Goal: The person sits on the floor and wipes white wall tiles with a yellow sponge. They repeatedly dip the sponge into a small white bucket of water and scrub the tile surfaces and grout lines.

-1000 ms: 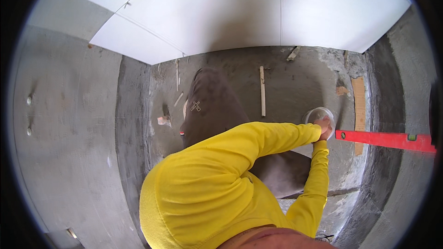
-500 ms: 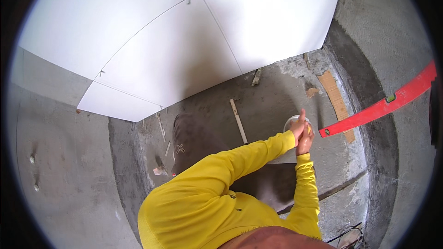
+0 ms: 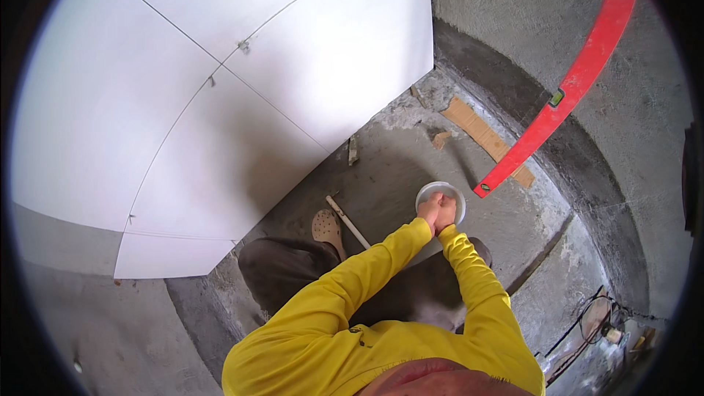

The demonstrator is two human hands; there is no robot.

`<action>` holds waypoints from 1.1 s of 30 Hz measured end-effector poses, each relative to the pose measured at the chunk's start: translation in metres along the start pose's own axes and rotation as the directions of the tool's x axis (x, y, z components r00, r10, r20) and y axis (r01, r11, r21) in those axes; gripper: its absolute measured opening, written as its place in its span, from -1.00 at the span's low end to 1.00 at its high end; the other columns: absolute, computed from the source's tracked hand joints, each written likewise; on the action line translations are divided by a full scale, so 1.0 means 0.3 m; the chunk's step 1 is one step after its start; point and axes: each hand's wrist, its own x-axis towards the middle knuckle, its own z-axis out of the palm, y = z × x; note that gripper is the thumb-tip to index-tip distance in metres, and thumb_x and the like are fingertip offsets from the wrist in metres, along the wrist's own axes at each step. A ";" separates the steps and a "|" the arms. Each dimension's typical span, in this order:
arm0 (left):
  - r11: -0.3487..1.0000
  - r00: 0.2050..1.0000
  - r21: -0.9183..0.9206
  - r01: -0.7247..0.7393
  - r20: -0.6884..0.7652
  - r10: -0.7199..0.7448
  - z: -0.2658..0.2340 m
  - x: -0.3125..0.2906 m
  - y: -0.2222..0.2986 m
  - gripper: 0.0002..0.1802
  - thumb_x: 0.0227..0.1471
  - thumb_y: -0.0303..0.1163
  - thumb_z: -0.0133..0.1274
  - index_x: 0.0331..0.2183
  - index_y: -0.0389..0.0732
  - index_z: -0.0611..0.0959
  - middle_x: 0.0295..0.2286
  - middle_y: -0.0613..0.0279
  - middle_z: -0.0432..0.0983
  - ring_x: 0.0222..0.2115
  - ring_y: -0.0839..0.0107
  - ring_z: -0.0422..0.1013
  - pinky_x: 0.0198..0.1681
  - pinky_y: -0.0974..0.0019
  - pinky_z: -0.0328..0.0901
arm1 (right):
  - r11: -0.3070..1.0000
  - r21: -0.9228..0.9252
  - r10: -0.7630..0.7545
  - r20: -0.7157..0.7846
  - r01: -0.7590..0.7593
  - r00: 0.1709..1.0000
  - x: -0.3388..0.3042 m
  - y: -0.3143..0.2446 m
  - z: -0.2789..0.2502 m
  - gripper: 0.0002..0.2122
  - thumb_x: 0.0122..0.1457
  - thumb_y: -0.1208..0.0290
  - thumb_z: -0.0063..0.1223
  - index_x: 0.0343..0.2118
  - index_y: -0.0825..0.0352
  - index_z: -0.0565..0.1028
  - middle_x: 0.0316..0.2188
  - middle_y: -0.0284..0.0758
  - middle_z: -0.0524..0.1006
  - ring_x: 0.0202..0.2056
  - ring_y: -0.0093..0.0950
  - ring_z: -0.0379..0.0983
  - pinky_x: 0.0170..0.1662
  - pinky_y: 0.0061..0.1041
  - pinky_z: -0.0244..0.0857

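Note:
My left hand (image 3: 428, 210) and my right hand (image 3: 446, 215) are pressed together, fingers closed around each other. Anything between the palms is hidden. Both hands are over the near part of a round, whitish open container (image 3: 460, 202) on the floor in front of my knees; I cannot tell how far they reach into it. To the right of the container, a long red spirit level (image 3: 539, 128) leans up toward the wall, its low end close to the floor.
Large white tiles (image 3: 198, 147) with small clips in their joints cover the wall ahead. A white stick (image 3: 346, 221) lies beside my clog (image 3: 327, 230). Brown cardboard (image 3: 477, 128) rests along the right wall's foot. Black cables (image 3: 587, 323) lie at the lower right.
The view has turned, so the tiles and level appear shifted. My hands have come closer together over the container; the left fingers that stuck up are now folded in.

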 end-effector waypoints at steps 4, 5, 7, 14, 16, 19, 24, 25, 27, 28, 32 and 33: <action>0.982 0.986 0.117 0.150 0.054 -0.157 0.124 -0.125 0.046 -0.36 0.09 0.14 -0.02 -0.05 -0.23 0.51 -0.08 0.06 0.45 -0.05 0.20 0.39 -0.04 0.11 0.27 | 0.984 -0.176 -0.040 -0.026 0.035 0.999 -0.035 -0.041 -0.102 -0.71 0.27 0.27 -0.01 -0.41 0.42 0.57 -0.52 -0.31 0.59 -0.48 -0.41 0.48 -0.33 -0.35 0.35; 0.972 0.976 0.164 0.169 0.112 -0.189 0.153 -0.176 0.081 -0.29 0.08 0.19 -0.03 0.02 -0.20 0.44 -0.01 0.05 0.38 0.00 0.16 0.34 -0.02 0.00 0.25 | 0.981 -0.175 -0.096 -0.042 0.087 0.994 -0.037 -0.064 -0.130 -0.72 0.25 0.27 0.01 -0.40 0.41 0.56 -0.50 -0.29 0.60 -0.46 -0.40 0.49 -0.33 -0.34 0.35; 0.950 0.952 0.243 0.198 0.182 -0.245 0.147 -0.263 0.148 -0.15 0.05 0.30 -0.05 0.15 -0.14 0.31 0.12 0.02 0.25 0.11 0.08 0.24 0.02 -0.22 0.20 | 0.988 -0.043 -0.153 -0.084 0.150 0.985 -0.054 -0.108 -0.139 -0.72 0.24 0.22 0.02 -0.34 0.41 0.55 -0.45 -0.29 0.60 -0.42 -0.39 0.50 -0.33 -0.33 0.35; 0.913 0.954 0.390 0.123 0.206 -0.217 0.042 -0.456 0.493 0.00 0.05 0.44 -0.24 0.31 0.01 0.02 0.29 0.02 -0.06 0.27 -0.13 -0.06 0.17 -0.49 -0.11 | 0.756 0.653 -0.051 0.139 -0.052 0.989 -0.121 -0.407 -0.052 -0.41 0.29 0.02 -0.05 0.20 0.38 0.16 0.06 -0.20 0.37 0.05 -0.37 0.34 0.12 -0.40 0.21; 0.970 0.933 0.168 0.176 0.285 -0.219 -0.121 -0.335 0.570 -0.15 0.12 0.34 -0.22 0.24 -0.04 0.22 0.21 0.06 0.15 0.17 -0.03 0.17 0.17 -0.39 -0.03 | 0.844 0.520 -0.310 0.268 0.134 0.912 -0.160 -0.526 0.019 -0.39 0.17 0.27 0.19 0.20 0.38 0.20 0.17 -0.16 0.25 0.20 -0.34 0.15 0.24 -0.33 0.03; 0.956 0.982 0.294 0.014 0.174 -0.068 -0.090 -0.455 0.762 -0.22 0.15 0.25 -0.16 0.19 -0.13 0.32 0.17 0.13 0.24 0.09 0.12 0.29 0.11 -0.17 0.10 | 0.861 0.232 -0.499 0.211 0.453 0.840 -0.030 -0.601 0.015 -0.47 0.06 0.45 0.30 0.08 0.42 0.32 0.04 -0.19 0.41 0.05 -0.39 0.34 0.12 -0.39 0.21; 0.781 0.841 0.314 -0.540 0.159 0.517 -0.162 -0.499 0.901 -0.26 0.18 0.10 -0.04 0.17 -0.25 0.31 0.10 0.11 0.30 0.08 0.24 0.29 0.11 0.07 0.15 | 0.724 0.514 -0.557 0.043 0.459 0.830 0.164 -0.882 0.178 -0.68 0.04 0.59 0.16 -0.11 0.49 0.44 -0.21 -0.24 0.58 -0.18 -0.46 0.52 -0.04 -0.45 0.36; 0.700 0.741 0.270 -0.661 0.086 0.666 -0.162 -0.501 0.928 -0.33 0.20 0.03 -0.02 0.13 -0.29 0.36 0.03 0.10 0.36 0.05 0.30 0.30 0.09 0.19 0.19 | 0.725 0.399 -0.628 0.051 0.561 0.776 0.218 -0.905 0.220 -0.61 -0.02 0.59 0.21 -0.08 0.44 0.42 -0.11 -0.15 0.54 -0.06 -0.36 0.49 0.02 -0.39 0.34; 0.496 0.505 0.252 -0.831 -0.029 0.862 -0.205 -0.512 1.003 -0.45 0.21 -0.10 0.03 0.05 -0.33 0.44 -0.10 0.11 0.46 -0.02 0.41 0.34 0.01 0.35 0.27 | 0.365 0.054 -0.922 -0.118 0.929 0.369 0.225 -1.075 0.320 -0.51 -0.12 0.61 0.28 -0.04 0.38 0.41 0.03 -0.04 0.44 0.07 -0.20 0.39 0.09 -0.29 0.29; 0.383 0.386 0.244 -0.891 -0.038 0.922 -0.220 -0.533 1.066 -0.52 0.20 -0.16 0.07 0.00 -0.32 0.48 -0.17 0.12 0.49 -0.07 0.47 0.37 -0.04 0.37 0.29 | 0.340 0.052 -0.932 -0.115 0.939 0.344 0.239 -1.131 0.337 -0.50 -0.12 0.62 0.27 -0.03 0.37 0.40 0.07 -0.03 0.39 0.10 -0.17 0.35 0.11 -0.27 0.27; 0.361 0.349 0.273 -0.892 -0.093 0.932 -0.327 -0.598 1.232 -0.59 0.19 -0.17 0.07 -0.03 -0.23 0.50 -0.28 0.34 0.47 -0.24 0.54 0.39 -0.13 0.45 0.26 | 0.347 0.168 -0.917 -0.146 0.923 0.371 0.263 -1.240 0.432 -0.45 -0.18 0.64 0.28 -0.02 0.35 0.39 0.15 -0.01 0.31 0.17 -0.11 0.28 0.17 -0.25 0.22; 0.425 0.408 0.217 -0.879 -0.120 0.905 -0.339 -0.609 1.241 -0.60 0.19 -0.17 0.07 -0.05 -0.22 0.51 -0.30 0.35 0.48 -0.26 0.55 0.40 -0.17 0.46 0.27 | 0.367 0.222 -0.899 -0.167 0.903 0.406 0.271 -1.255 0.447 -0.44 -0.20 0.64 0.28 -0.02 0.35 0.40 0.15 -0.02 0.32 0.17 -0.11 0.28 0.18 -0.26 0.21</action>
